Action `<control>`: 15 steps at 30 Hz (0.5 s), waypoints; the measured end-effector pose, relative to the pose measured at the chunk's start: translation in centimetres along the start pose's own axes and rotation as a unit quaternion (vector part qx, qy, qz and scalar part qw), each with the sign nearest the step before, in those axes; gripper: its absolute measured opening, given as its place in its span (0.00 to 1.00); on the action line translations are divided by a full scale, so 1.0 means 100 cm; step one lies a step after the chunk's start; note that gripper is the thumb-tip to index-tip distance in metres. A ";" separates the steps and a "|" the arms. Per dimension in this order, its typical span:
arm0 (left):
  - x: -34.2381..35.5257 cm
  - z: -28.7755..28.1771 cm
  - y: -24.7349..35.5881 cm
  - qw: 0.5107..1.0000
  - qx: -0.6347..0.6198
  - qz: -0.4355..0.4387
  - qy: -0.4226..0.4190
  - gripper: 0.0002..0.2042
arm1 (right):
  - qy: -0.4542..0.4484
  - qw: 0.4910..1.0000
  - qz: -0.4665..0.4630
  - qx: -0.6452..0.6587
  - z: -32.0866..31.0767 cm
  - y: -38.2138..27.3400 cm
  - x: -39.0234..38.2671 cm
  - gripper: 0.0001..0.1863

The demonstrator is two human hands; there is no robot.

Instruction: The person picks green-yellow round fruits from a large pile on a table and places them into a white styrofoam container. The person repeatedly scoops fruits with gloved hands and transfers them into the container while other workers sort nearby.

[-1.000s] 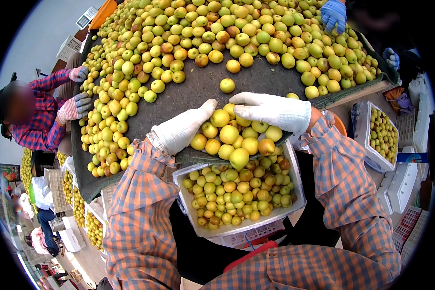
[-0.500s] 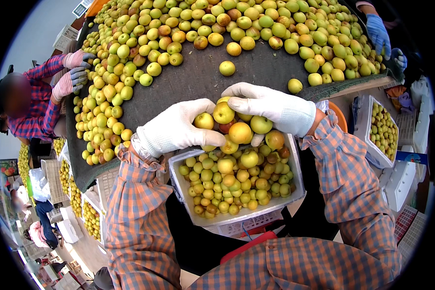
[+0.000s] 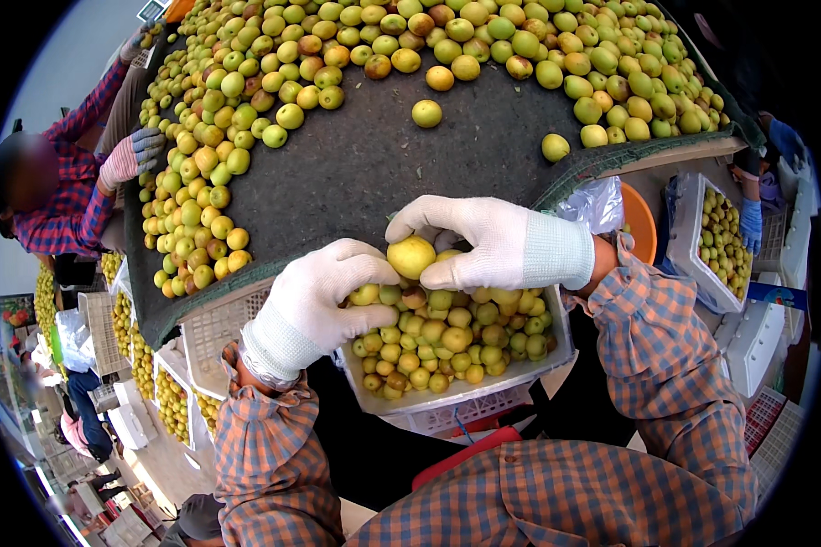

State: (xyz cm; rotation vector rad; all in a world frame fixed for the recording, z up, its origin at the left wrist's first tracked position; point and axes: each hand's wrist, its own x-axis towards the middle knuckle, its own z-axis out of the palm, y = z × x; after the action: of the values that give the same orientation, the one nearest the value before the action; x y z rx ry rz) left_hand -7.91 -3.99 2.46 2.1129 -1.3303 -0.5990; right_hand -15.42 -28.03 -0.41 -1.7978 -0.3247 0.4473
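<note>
Both my hands wear white knit gloves and cup a heap of yellow-green fruit over a white box (image 3: 483, 387) full of the same fruit. My left hand (image 3: 324, 296) curls around fruit at the box's left rim. My right hand (image 3: 488, 242) covers fruit at the far rim. Between the two hands one yellow fruit (image 3: 411, 256) shows on top. The box sits at the near edge of a dark sorting table (image 3: 365, 164) spread with several loose fruit.
A person in a red plaid shirt and grey-pink gloves (image 3: 129, 157) works at the table's left side. Another person's blue glove (image 3: 750, 223) rests by a white box of fruit (image 3: 716, 242) at right. An orange bowl (image 3: 643, 223) and stacked fruit crates (image 3: 169, 401) stand nearby.
My hands have drawn the scooped fruit off the table toward me and down onto the box. The pile between the gloves has shrunk as fruit dropped in.
</note>
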 end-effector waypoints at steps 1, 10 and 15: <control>-0.004 0.002 -0.001 1.000 -0.003 -0.003 0.000 0.18 | -0.010 1.000 0.001 0.005 0.001 0.003 -0.001 0.25; -0.035 0.021 -0.014 0.992 -0.016 -0.129 0.004 0.15 | 0.002 0.996 0.026 -0.082 -0.023 -0.006 -0.009 0.14; -0.025 0.010 -0.011 0.995 -0.049 -0.079 0.037 0.11 | 0.181 0.958 0.110 -0.192 -0.043 0.006 -0.009 0.13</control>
State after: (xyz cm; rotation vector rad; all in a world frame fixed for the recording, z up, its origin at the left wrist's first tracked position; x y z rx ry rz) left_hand -8.90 -1.56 1.15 2.1510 -1.0785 -0.6299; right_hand -14.28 -32.30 0.12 -2.2638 0.0526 0.2051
